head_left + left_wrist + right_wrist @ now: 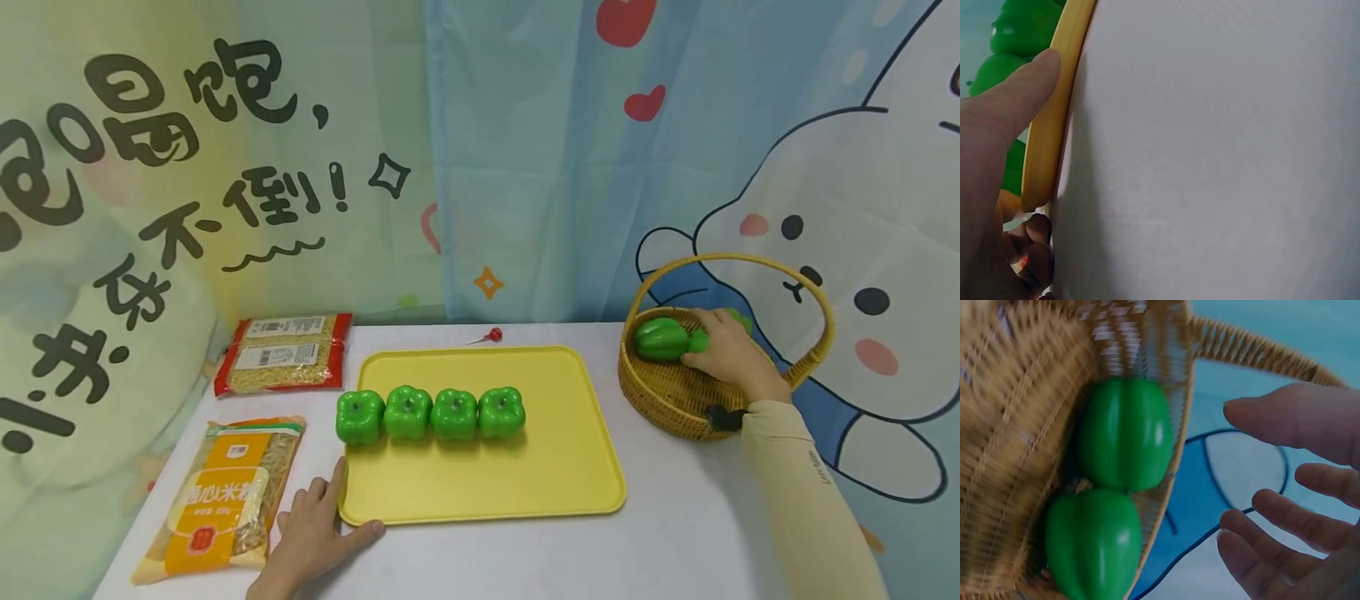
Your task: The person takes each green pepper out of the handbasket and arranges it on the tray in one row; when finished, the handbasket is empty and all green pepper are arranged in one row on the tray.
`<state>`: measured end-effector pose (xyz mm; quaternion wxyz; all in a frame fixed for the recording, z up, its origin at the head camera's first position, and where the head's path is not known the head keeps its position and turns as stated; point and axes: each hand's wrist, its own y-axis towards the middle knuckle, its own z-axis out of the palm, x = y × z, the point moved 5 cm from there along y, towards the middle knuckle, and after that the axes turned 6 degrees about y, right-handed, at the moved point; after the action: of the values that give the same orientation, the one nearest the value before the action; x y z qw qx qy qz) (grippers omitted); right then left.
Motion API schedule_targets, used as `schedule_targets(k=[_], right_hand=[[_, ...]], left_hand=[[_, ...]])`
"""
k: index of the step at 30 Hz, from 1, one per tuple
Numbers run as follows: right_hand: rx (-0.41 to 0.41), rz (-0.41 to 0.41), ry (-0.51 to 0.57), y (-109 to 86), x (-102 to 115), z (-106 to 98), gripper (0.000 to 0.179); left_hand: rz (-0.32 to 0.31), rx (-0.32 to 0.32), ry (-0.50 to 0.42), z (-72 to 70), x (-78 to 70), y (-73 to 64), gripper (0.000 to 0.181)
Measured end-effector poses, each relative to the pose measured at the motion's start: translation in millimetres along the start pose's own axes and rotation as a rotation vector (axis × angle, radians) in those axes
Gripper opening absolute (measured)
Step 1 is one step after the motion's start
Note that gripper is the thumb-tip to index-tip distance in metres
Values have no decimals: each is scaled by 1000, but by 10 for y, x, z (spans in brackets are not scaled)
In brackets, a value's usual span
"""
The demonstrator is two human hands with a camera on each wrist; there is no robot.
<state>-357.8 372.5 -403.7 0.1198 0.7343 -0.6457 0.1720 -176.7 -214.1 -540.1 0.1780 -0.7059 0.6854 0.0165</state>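
Several green bell peppers [431, 414] stand in a row on a yellow tray [480, 493], the leftmost at its left rim. My left hand [315, 525] rests at the tray's near left corner, its straight thumb against the front edge and its index finger by the left side. My right hand [731, 354] is over a wicker basket [667, 408] holding more green bell peppers [662, 339]. In the right wrist view, two bell peppers [1125, 434] lie inside the basket wall, and the right fingers [1297, 519] are spread apart from them.
A red-edged bag of dry food [285, 354] lies at the back left, with an orange and yellow packet [217, 500] nearer. A small red-headed item [492, 334] lies behind the tray. The basket's tall handle [731, 257] arches over it. A printed curtain [517, 167] hangs behind.
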Motion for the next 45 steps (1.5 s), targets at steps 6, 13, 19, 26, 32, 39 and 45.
schedule_targets(k=[6, 13, 19, 26, 32, 39, 45], right_hand=[[6, 15, -66, 214, -233, -50, 82], [37, 78, -95, 299, -528, 14, 86], [55, 124, -92, 325, -716, 74, 92], [107, 203, -31, 293, -802, 158, 105], [133, 253, 11, 253, -832, 205, 107], [153, 271, -6, 251, -876, 217, 102], [158, 254, -3, 243, -861, 203, 93]], left_hand=[[2, -6, -11, 21, -5, 9, 122], [10, -12, -4, 20, 9, 22, 121], [-6, 2, 4, 38, 26, 33, 122], [-14, -6, 3, 41, 29, 29, 123], [-6, -20, 8, 34, 30, 38, 122], [-2, -7, 4, 14, 11, 28, 121], [-16, 5, 2, 29, 26, 33, 122]])
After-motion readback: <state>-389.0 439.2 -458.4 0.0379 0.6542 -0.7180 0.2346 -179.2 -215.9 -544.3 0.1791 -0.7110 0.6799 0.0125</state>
